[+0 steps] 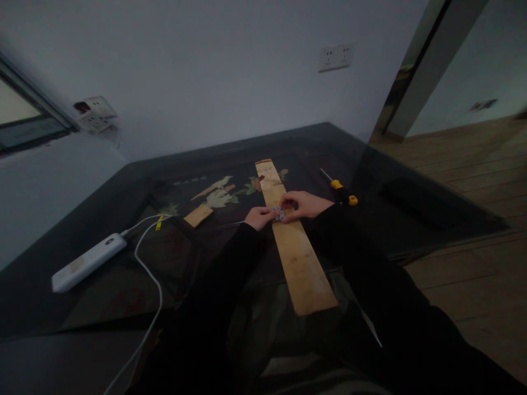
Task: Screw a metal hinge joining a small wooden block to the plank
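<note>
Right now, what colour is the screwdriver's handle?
Yellow and black; the screwdriver handle shows best in the head view.

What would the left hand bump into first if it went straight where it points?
The left hand would probably meet the silvery piece over the board first; the right hand looks just beyond it, though depth is unclear.

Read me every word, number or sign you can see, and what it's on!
No text can be read.
Pale characters on the dark, glossy tabletop: too blurred.
Marks on the small grey-and-black cluster between left hand and right hand: too small.
Faint patch on the long white plastic box: too blurred to call writing.
</note>
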Demonstrator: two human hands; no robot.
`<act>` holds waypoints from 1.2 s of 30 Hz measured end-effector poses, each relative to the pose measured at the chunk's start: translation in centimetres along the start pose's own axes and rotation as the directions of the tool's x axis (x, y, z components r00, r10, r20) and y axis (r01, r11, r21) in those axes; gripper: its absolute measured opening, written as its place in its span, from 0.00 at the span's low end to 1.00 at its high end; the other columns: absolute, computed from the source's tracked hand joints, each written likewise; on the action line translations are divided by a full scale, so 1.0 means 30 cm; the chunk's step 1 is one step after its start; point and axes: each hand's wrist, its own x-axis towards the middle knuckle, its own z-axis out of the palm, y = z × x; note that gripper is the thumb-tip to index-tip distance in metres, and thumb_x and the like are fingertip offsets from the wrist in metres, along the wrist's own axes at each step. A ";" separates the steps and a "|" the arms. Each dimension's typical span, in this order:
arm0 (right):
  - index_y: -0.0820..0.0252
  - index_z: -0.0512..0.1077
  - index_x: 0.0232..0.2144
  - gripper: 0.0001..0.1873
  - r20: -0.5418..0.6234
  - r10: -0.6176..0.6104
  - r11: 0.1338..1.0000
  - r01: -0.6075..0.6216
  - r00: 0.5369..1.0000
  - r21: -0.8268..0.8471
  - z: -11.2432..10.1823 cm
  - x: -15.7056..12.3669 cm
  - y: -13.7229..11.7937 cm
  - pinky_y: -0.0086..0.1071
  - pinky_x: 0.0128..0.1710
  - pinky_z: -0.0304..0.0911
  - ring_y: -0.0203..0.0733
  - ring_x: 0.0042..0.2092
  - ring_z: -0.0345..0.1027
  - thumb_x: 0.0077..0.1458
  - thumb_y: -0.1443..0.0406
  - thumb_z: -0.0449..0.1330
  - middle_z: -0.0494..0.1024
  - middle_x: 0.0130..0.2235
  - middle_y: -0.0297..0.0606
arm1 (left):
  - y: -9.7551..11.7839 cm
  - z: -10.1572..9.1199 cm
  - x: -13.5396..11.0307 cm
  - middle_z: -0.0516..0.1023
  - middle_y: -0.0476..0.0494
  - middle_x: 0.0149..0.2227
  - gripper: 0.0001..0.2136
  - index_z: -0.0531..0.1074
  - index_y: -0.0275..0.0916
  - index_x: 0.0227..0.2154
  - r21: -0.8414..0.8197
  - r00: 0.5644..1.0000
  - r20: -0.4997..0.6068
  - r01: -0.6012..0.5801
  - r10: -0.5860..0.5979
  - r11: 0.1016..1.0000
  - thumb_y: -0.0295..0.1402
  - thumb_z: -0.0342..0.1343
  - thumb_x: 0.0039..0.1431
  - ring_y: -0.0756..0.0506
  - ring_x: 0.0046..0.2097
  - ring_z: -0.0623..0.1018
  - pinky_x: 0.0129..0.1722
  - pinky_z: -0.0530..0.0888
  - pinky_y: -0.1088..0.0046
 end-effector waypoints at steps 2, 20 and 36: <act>0.63 0.71 0.37 0.22 0.001 -0.001 1.000 0.001 1.000 -0.004 0.001 0.001 0.003 0.31 0.38 0.58 0.39 0.38 0.63 0.40 0.58 0.68 0.71 0.34 0.37 | -0.007 -0.001 0.004 0.73 0.49 0.19 0.17 0.76 0.33 0.16 0.023 1.000 -0.001 0.000 0.000 1.000 0.43 0.69 0.30 0.51 0.26 0.69 0.33 0.64 0.74; 0.62 0.74 0.30 0.13 0.003 -0.143 0.989 0.143 0.990 -0.048 -0.011 0.000 -0.018 0.31 0.38 0.56 0.37 0.37 0.59 0.42 0.61 0.67 0.65 0.33 0.35 | -0.011 -0.005 0.004 0.74 0.50 0.19 0.17 0.77 0.33 0.19 0.088 1.000 -0.004 -0.015 0.015 0.996 0.44 0.67 0.32 0.50 0.26 0.69 0.33 0.65 0.74; 0.64 0.74 0.29 0.10 0.033 -0.146 0.989 0.146 0.989 0.004 0.003 0.000 -0.028 0.29 0.35 0.56 0.36 0.34 0.61 0.46 0.62 0.63 0.67 0.31 0.35 | -0.015 -0.008 0.007 0.69 0.52 0.16 0.13 0.75 0.33 0.17 0.152 0.999 0.003 -0.034 0.034 0.988 0.40 0.64 0.38 0.52 0.24 0.66 0.29 0.61 0.75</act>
